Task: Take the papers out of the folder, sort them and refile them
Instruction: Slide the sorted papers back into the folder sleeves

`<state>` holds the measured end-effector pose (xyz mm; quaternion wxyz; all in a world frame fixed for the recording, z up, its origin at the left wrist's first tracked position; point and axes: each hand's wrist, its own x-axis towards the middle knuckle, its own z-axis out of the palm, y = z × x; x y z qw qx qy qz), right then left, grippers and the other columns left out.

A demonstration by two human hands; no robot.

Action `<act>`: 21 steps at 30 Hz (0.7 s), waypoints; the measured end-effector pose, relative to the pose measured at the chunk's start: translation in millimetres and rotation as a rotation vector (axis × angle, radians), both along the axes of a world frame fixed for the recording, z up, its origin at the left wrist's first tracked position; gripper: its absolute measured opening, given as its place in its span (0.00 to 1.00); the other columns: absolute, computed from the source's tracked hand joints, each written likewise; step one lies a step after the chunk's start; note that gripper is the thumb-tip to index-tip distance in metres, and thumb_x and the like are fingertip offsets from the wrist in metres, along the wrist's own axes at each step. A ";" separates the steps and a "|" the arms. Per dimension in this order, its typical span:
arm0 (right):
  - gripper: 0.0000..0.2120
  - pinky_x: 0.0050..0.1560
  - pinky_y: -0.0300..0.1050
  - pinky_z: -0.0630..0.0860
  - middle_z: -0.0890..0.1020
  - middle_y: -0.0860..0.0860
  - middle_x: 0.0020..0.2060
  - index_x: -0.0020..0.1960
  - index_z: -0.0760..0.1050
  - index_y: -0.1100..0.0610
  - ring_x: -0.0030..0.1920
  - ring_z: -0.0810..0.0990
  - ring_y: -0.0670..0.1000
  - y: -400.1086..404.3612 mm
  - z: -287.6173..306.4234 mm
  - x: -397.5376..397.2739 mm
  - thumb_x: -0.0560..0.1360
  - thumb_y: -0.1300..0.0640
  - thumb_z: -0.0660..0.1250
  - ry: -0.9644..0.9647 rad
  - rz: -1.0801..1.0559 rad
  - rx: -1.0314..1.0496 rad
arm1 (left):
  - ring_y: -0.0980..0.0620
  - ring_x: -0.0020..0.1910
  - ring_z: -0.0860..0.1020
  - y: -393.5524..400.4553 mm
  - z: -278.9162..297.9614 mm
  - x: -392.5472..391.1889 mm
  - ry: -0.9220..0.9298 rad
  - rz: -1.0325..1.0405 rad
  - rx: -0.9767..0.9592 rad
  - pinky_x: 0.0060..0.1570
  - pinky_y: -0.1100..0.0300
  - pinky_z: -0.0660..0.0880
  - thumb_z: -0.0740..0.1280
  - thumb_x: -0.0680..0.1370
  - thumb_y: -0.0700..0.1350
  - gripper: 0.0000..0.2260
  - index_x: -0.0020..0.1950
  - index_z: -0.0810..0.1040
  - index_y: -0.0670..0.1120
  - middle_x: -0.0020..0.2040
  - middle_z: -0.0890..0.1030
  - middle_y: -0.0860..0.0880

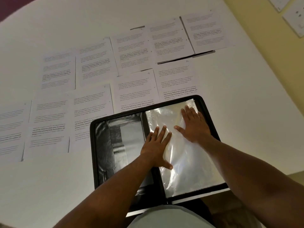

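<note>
Hands first, head view, the only one: left hand (157,145) and right hand (192,125) both lie flat, fingers spread, palms down on the clear plastic sleeve (189,153) that fills the right half of the open black folder (102,145); neither is clamped on anything, just pressing, w/ the left thumb stretched toward the sleeve's lower part and the right hand nearer its top corner. Folder sits at the near edge of the white worktop (49,186), right in front of the person, its left half showing a dark inner pocket. Papers (131,53) are all out, approx. two rows of printed sheets spread beyond and left of the folder, some overlapping at the edges; two sheets run under the folder's far rim. Sleeve looks thin, glossy, crinkly, so prob. slippery and floppy, likely to buckle if pushed; better pinched at its open edge and lifted apart. Can't tell which edge is open. Sheets are light and limp, will slide on the smooth top; lift each by a corner or a free edge, then support underneath. Folder covers seem stiff enough to stay put.
</note>
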<state>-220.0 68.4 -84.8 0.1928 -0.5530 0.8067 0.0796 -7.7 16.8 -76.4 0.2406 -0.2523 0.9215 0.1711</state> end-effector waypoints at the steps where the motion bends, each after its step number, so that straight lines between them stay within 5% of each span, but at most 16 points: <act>1: 0.41 0.77 0.53 0.39 0.35 0.52 0.77 0.78 0.32 0.53 0.77 0.35 0.52 -1.2 -0.5 -0.3 0.76 0.30 0.39 0.004 -0.003 0.007 | 0.44 0.72 0.25 -0.6 -1.0 0.3 0.004 -0.003 0.005 0.70 0.46 0.31 0.68 0.62 0.74 0.60 0.77 0.32 0.54 0.74 0.25 0.49; 4: 0.39 0.77 0.53 0.38 0.34 0.53 0.77 0.77 0.31 0.54 0.77 0.33 0.52 -0.1 -2.0 4.2 0.75 0.31 0.35 0.041 -0.017 0.002 | 0.44 0.72 0.25 -1.8 -3.2 1.3 0.026 -0.018 0.015 0.70 0.45 0.30 0.67 0.62 0.75 0.60 0.77 0.32 0.54 0.75 0.25 0.49; 8: 0.41 0.76 0.51 0.37 0.44 0.54 0.79 0.79 0.42 0.57 0.78 0.40 0.52 -11.2 8.7 15.5 0.75 0.32 0.32 0.052 -0.041 -0.144 | 0.46 0.76 0.31 -10.3 0.1 5.0 0.136 0.042 0.041 0.74 0.45 0.35 0.64 0.66 0.75 0.54 0.78 0.36 0.54 0.78 0.32 0.49; 14: 0.31 0.76 0.54 0.52 0.67 0.56 0.73 0.73 0.66 0.59 0.76 0.61 0.55 -67.4 32.2 55.7 0.80 0.39 0.48 -0.020 0.016 -0.440 | 0.47 0.78 0.45 -70.2 20.0 35.8 0.389 0.432 -0.067 0.76 0.50 0.45 0.60 0.76 0.64 0.38 0.79 0.49 0.47 0.80 0.47 0.47; 18: 0.27 0.74 0.56 0.60 0.75 0.57 0.67 0.67 0.73 0.60 0.70 0.69 0.57 -115.1 38.7 95.1 0.79 0.42 0.53 -0.122 0.097 -0.517 | 0.41 0.76 0.57 -122.6 29.5 75.4 0.457 0.634 -0.139 0.74 0.44 0.55 0.56 0.75 0.64 0.36 0.77 0.61 0.43 0.78 0.59 0.42; 21: 0.24 0.71 0.53 0.63 0.78 0.57 0.64 0.64 0.76 0.61 0.67 0.73 0.58 -154.1 39.7 126.8 0.78 0.45 0.57 -0.252 0.153 -0.505 | 0.41 0.76 0.59 -159.8 35.5 107.4 0.449 0.773 -0.164 0.74 0.45 0.56 0.63 0.78 0.58 0.32 0.76 0.62 0.42 0.77 0.60 0.41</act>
